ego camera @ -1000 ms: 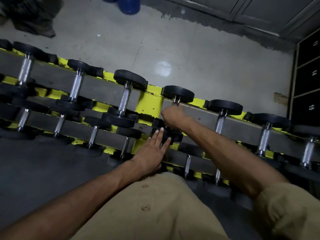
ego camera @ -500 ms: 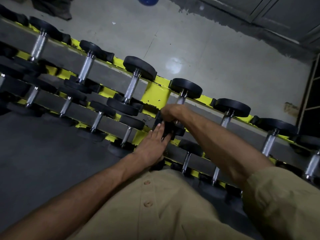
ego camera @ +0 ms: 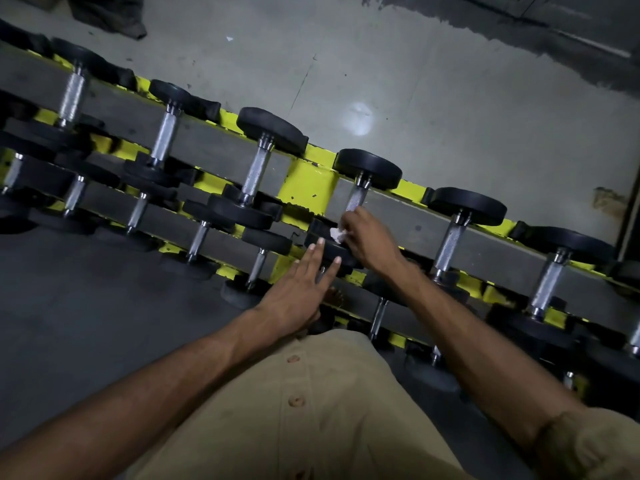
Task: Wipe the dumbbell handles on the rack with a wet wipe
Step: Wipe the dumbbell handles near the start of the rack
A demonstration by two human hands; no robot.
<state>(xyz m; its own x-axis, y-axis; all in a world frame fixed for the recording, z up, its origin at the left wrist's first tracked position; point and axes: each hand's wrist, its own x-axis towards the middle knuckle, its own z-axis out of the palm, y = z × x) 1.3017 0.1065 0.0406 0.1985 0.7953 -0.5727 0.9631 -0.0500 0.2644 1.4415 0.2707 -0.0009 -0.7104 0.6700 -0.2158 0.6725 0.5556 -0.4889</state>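
Note:
A yellow and grey rack (ego camera: 306,188) holds several black dumbbells with chrome handles in two rows. My right hand (ego camera: 369,237) holds a crumpled white wet wipe (ego camera: 336,234) at the lower end of the handle (ego camera: 356,199) of a top-row dumbbell (ego camera: 369,168). Beside it, my left hand (ego camera: 298,296) lies with straight fingers on the near black head (ego camera: 330,252) of that same dumbbell. The lower part of the handle is hidden behind my right hand.
More dumbbells stand to the left (ego camera: 258,168) and right (ego camera: 453,233) on the top rail, with smaller ones on the lower rail (ego camera: 199,237). Grey floor (ego camera: 415,81) lies beyond the rack, and dark matting (ego camera: 86,306) spreads at near left. My beige shirt (ego camera: 294,410) fills the bottom.
My right hand has slid down the handle toward the near head, and the white wipe now shows under its fingers. The left hand has stayed on the dumbbell head. The view has tilted.

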